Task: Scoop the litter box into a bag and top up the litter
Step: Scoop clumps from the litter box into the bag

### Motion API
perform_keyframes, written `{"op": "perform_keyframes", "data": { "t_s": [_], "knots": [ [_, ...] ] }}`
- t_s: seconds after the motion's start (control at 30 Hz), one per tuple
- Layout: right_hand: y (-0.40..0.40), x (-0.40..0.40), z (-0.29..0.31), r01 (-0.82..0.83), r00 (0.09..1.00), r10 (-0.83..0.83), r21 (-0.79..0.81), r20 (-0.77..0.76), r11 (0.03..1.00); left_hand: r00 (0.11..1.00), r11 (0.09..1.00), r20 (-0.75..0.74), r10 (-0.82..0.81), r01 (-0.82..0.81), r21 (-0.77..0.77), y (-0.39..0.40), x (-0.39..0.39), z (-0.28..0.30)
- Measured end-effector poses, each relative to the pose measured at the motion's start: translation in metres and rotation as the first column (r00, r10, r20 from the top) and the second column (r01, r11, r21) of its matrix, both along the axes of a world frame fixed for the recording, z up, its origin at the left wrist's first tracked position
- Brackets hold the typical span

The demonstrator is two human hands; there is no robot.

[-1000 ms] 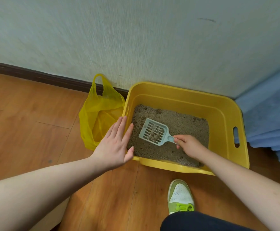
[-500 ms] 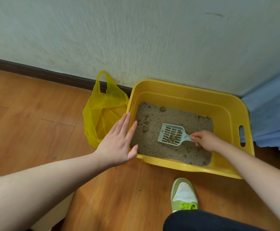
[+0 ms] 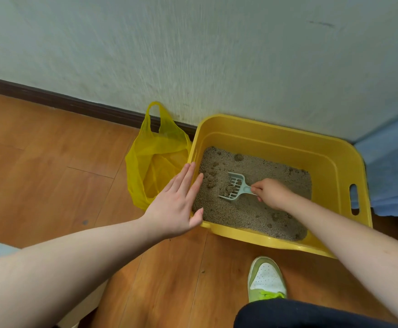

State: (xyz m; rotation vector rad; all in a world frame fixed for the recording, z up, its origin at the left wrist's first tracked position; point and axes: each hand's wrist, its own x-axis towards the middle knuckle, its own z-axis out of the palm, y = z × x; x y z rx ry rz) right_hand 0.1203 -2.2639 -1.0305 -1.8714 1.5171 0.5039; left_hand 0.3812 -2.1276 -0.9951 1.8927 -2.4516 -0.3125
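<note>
A yellow litter box (image 3: 335, 162) stands on the wood floor against the wall, holding grey litter (image 3: 252, 214) with several clumps. My right hand (image 3: 271, 194) grips the handle of a pale blue slotted scoop (image 3: 233, 187), whose tilted head carries a few clumps just above the litter. My left hand (image 3: 176, 202) lies flat with straight fingers against the box's left rim. A yellow plastic bag (image 3: 155, 162) stands open on the floor just left of the box.
The wall and dark baseboard (image 3: 75, 106) run behind the box and bag. Blue fabric (image 3: 392, 176) lies right of the box. My green and white shoe (image 3: 265, 280) is on the floor in front of the box.
My right hand drew the scoop from the left part of the litter toward the middle, and its head now tilts on edge with clumps in it. My left hand stayed at the rim.
</note>
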Motion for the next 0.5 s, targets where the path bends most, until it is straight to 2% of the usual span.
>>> {"op": "perform_keyframes", "data": {
  "t_s": [0.33,0.5],
  "knots": [
    [-0.001,0.025,-0.02,0.21,0.959,-0.215,0.05,0.183,0.976,0.999,1.0,-0.031,0.005,-0.005,-0.003,-0.002,0.002,-0.005],
    [0.009,0.014,-0.023,0.198,0.944,-0.204,0.048,0.258,0.979,0.999,1.0,-0.033,0.01,-0.01,-0.006,-0.002,0.002,-0.006]
  ]
}}
